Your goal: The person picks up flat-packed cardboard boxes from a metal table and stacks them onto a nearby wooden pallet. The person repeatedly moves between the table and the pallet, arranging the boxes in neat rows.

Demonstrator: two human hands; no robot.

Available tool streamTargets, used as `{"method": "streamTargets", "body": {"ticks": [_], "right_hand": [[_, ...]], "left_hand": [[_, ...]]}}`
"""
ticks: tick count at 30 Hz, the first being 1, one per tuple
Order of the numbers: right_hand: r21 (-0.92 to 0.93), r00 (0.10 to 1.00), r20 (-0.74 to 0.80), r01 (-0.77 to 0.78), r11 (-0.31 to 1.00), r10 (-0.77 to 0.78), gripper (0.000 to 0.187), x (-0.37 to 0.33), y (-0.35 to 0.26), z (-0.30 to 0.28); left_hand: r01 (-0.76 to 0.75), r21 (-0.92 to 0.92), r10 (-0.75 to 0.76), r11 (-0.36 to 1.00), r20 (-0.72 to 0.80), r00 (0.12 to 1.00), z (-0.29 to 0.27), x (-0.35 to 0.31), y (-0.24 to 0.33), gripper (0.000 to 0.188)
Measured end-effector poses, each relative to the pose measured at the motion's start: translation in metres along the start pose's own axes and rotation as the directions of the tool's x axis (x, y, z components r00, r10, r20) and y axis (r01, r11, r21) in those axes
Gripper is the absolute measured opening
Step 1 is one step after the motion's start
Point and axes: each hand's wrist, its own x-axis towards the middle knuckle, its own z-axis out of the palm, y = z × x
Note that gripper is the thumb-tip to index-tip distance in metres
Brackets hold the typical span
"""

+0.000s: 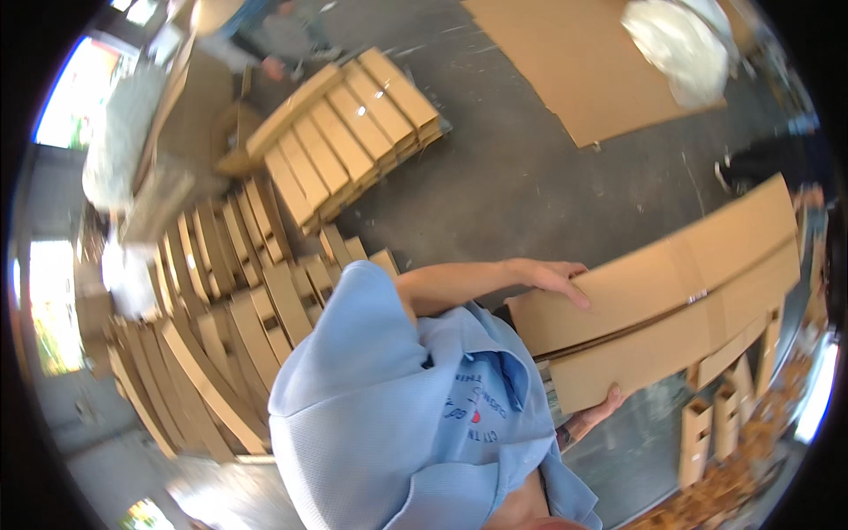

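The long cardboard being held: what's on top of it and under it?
On top, the left hand lays its thumb near the left end of the cardboard. The right hand shows at its lower edge. Whatever lies directly beneath is covered.

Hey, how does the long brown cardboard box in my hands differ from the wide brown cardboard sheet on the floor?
The long brown cardboard box is narrow and folded; the wide brown cardboard sheet lies flat. Your left hand and right hand hold the box, while the sheet rests on the grey floor. The sheet has a whitish plastic bundle on it; the box has none. Both are brown cardboard.
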Motion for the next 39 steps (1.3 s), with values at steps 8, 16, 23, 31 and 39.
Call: {"method": "streamTargets", "body": {"ticks": [8,16,23,31,39], "right_hand": [[-0.373,0.723,0.684,0.226,0.900,0.102,0.084,0.067,-0.018,0.226],[-0.434,0.054,0.901,0.071,0.898,0.431,0.088,0.058,0.023,0.552],[-0.480,-0.462,0.657,0.353,0.803,0.596,0.090,0.000,0.126,0.876],[-0.345,-0.644,0.243,0.641,0.685,0.725,0.090,-0.042,0.386,1.216],[0.230,-0.264,0.715,0.963,0.138,0.648,0.116,-0.148,0.675,1.307]], "left_hand": [[-0.205,-0.323,0.080,0.924,-0.362,0.929,-0.077,-0.242,-0.059,0.108],[-0.621,-0.287,0.093,0.729,-0.858,0.506,-0.135,-0.371,-0.144,0.131],[-0.788,-0.374,-0.131,0.489,-0.925,0.357,-0.244,-0.436,-0.200,0.111],[-0.934,-0.248,-0.367,0.257,-0.919,0.143,-0.519,-0.455,-0.310,0.099],[-0.953,-0.117,-0.806,0.278,-0.568,-0.165,-0.784,-0.472,-0.538,0.097]]}}
